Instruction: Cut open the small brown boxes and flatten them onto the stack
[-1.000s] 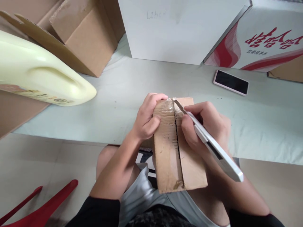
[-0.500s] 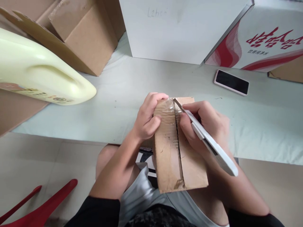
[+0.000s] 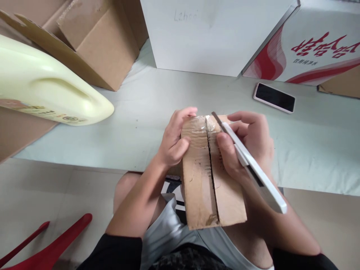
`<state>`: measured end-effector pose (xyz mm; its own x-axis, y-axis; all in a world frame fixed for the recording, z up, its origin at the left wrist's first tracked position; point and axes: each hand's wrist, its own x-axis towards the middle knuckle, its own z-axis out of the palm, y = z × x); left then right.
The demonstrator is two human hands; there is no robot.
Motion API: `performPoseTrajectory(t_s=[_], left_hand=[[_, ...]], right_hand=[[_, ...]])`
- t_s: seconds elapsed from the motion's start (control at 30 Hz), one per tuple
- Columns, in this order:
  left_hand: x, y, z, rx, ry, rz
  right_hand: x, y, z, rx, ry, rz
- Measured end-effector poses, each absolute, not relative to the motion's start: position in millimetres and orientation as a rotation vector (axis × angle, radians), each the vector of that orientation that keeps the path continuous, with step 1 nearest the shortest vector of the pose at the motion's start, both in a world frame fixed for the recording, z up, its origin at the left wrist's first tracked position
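A pale green table [image 3: 146,123] ran across behind the small cardboard box [image 3: 201,180], which rested on the person's lap with its far end against the table edge. Beyond the box to the right lay a phone [image 3: 274,97], face up and well apart from it. Further back stood a white carton [image 3: 213,37] and, to the right of that, a red-printed carton [image 3: 315,48]. Beyond the box to the left sat a brown carton [image 3: 107,48] with a loose flap, and a cream plastic jug [image 3: 47,90] lay on its side further left. Below and left of the box, a red plastic piece [image 3: 56,243] showed near the floor. Nothing stood between the camera and the box except the two hands.

The small box was closed, with clear tape along its centre seam and a dark slit running down that seam. Its inside was not visible through the slit, and none of the cartons behind showed its contents.

The left hand [image 3: 174,140] curled around the box's far left corner, fingers over the top edge and thumb pressed on the lid. The right hand [image 3: 247,146] was closed around a white utility knife [image 3: 253,168], thumb on the lid just right of the seam. The blade tip seemed to sit just above the seam's far end.
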<state>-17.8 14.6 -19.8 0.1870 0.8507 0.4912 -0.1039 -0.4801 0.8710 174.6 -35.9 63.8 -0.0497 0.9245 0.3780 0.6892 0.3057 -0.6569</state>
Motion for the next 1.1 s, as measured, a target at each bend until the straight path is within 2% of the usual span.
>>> performPoseTrajectory(t_s=[0.37,0.57,0.9,1.1], left_hand=[[-22,9,-8,1.615,0.813,1.404],[-14,7,-5,1.239,0.772,1.402],[-12,7,11,0.876,0.584,1.440],[-11,6,11,0.882,0.643,1.496]], right_hand=[[171,-32,71,-1.346,-1.953,0.260],[172,-31,68,-1.317,-1.933,0.238],[172,-36,81,-1.494,-2.065,0.446],[183,-36,82,-1.341,-1.780,0.700]])
